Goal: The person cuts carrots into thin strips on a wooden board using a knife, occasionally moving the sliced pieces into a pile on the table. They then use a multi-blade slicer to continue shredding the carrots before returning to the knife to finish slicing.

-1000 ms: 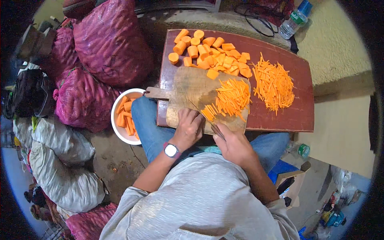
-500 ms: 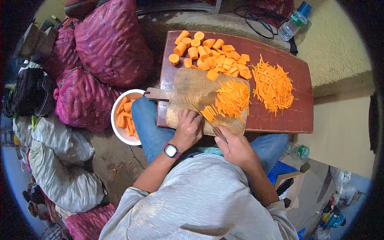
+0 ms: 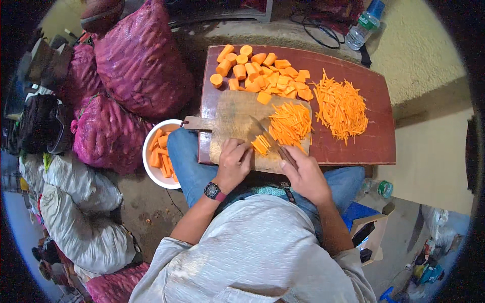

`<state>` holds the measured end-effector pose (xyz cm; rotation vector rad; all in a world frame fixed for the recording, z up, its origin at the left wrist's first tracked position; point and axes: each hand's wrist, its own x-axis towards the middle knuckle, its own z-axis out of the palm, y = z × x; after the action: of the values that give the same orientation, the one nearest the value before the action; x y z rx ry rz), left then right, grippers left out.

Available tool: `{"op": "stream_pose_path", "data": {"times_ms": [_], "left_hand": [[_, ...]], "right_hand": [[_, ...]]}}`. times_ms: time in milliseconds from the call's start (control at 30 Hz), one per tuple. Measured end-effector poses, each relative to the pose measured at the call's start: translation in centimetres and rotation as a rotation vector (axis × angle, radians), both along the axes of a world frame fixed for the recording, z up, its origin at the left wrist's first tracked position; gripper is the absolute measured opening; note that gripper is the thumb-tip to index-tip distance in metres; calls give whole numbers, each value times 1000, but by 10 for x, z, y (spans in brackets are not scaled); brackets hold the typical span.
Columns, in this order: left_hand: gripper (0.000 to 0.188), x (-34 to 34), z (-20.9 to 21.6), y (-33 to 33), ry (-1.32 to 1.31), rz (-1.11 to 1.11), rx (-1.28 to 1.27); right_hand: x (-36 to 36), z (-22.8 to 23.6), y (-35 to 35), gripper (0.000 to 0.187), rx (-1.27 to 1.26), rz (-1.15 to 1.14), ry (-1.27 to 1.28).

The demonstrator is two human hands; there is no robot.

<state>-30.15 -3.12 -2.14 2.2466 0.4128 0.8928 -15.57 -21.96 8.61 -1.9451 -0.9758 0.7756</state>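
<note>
A wooden board (image 3: 230,108) rests on a maroon table (image 3: 348,151) near pink sacks (image 3: 139,63).

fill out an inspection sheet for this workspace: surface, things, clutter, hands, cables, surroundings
Surface: dark red table, bearing a brown wooden cutting board.
Things: orange carrot chunks along the table's far side; piles of orange carrot shreds on table and board.
Clutter: clear plastic bottle with blue cap beyond the far right corner.
Hands: right hand grips a brown-handled metal knife; left hand is beside short orange carrot strips, grip unclear.
Cables: looped thin black cable beyond the table.
Surroundings: round white plastic tub of orange carrot pieces left of the table; magenta mesh sacks and crumpled white sacks farther left.
</note>
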Motion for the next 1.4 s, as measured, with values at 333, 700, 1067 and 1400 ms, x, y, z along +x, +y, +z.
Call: {"op": "stream_pose_path", "data": {"times_ms": [333,700,1067,1400], "left_hand": [[10,-8,17,16,11,118,-223],[21,10,14,6,226,-94,3],[18,19,12,8,229,-105,-108],[12,14,8,16,49,41,-337]], "right_hand": [[-10,-8,-7,36,-63,47,58],[19,-19,-14,34,-3,-37,-199],[43,-4,-27,39,284,-278,-42],[-22,-25,-23,47,-46,96,-352]]}}
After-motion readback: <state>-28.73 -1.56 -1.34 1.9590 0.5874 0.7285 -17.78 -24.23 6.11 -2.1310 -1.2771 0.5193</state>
